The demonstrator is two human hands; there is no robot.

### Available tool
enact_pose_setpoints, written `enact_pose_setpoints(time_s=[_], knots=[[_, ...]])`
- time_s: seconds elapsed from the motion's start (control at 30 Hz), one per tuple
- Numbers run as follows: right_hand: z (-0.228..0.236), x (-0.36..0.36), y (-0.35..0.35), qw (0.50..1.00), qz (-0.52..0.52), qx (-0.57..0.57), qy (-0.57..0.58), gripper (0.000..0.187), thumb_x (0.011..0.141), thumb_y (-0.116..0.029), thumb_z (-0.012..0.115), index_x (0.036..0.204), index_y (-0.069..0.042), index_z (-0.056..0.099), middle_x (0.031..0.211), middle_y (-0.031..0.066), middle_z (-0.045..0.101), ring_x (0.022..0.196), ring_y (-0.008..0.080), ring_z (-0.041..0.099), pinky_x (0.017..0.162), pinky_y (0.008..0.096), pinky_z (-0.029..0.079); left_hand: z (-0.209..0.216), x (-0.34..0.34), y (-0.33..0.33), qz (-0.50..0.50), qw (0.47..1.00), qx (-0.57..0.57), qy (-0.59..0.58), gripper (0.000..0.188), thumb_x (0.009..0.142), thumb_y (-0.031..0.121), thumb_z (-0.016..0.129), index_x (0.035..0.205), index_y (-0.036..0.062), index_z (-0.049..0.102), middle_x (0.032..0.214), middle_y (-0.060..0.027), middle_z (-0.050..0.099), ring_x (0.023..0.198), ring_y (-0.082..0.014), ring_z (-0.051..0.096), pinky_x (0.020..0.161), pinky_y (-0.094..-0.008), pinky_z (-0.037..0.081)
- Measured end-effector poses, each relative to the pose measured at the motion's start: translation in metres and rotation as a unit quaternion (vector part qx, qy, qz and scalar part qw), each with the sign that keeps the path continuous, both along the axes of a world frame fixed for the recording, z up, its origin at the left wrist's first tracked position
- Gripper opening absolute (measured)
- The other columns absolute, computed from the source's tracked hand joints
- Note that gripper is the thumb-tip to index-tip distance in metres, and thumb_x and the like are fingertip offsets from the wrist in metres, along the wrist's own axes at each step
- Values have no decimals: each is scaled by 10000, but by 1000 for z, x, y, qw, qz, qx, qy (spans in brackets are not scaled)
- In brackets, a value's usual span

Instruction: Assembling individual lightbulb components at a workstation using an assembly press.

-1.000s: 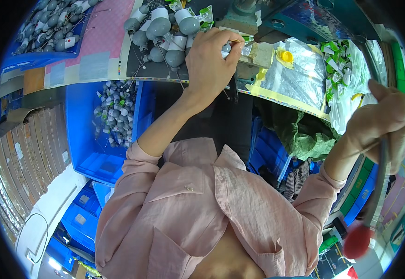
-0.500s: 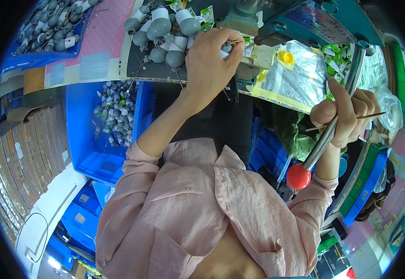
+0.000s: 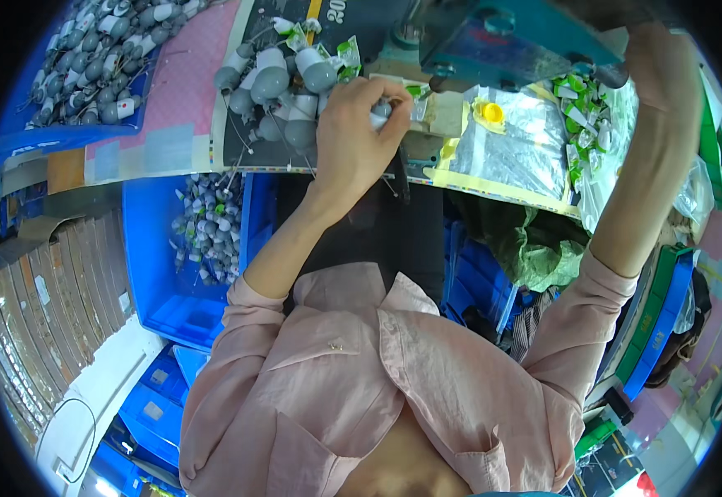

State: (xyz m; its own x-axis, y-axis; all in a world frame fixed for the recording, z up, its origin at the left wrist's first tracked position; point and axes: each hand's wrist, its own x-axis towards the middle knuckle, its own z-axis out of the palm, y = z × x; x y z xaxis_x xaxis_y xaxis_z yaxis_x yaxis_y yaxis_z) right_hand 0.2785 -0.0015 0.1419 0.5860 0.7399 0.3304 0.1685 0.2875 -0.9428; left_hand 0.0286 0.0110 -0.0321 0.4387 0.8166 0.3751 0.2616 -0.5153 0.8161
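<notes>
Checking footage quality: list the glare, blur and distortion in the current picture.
All in the head view: glare streaks the plastic sheet; the right hand looks blurred, the left hand crisper; fisheye bows the table edge; corners go black.

right grip (image 3: pixel 663 66) blurred, bulb (image 3: pixel 379 116) partly hidden, machine (image 3: pixel 514 50) cropped

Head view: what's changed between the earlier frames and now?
Right hand moved up the picture, beside the teal machine. The red-knobbed lever it held has dropped out of sight; can't tell whether it let go. The view shifted slightly. Unchanged: left hand pinching a bulb, bulb pile beside it.
</notes>
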Motion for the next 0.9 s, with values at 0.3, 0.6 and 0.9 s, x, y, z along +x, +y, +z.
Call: enact_pose_setpoints(time_s=[0.3, 0.6, 0.9], knots=[[-140, 58, -67, 694, -71, -297, -652, 304, 849, 2, 643, 1145, -39, 696, 1020, 198, 699, 929, 426, 654, 837, 452, 530, 69, -50, 32, 9, 999, -40, -37, 66, 858, 59, 681, 908, 31, 648, 884, -126, 703, 807, -295, 693, 708, -339, 516], [-159, 48, -106, 706, -125, -253, -649, 209, 788, -35, 681, 991, 15, 680, 1013, 203, 674, 993, 412, 598, 934, 513, 425, 20, -22, 185, 26, 989, 97, 104, 340, 866, 294, 736, 1010, -6, 667, 982, -197, 681, 928, -359, 647, 813, -424, 516], [-167, 76, -88, 731, -210, -196, -619, 84, 915, -145, 659, 886, -66, 660, 817, 106, 645, 818, 310, 616, 755, 435, 444, -16, -41, 335, 206, 861, 219, 411, 335, 926, 219, 596, 1237, 95, 579, 968, -259, 688, 895, -395, 688, 735, -531, 546]])
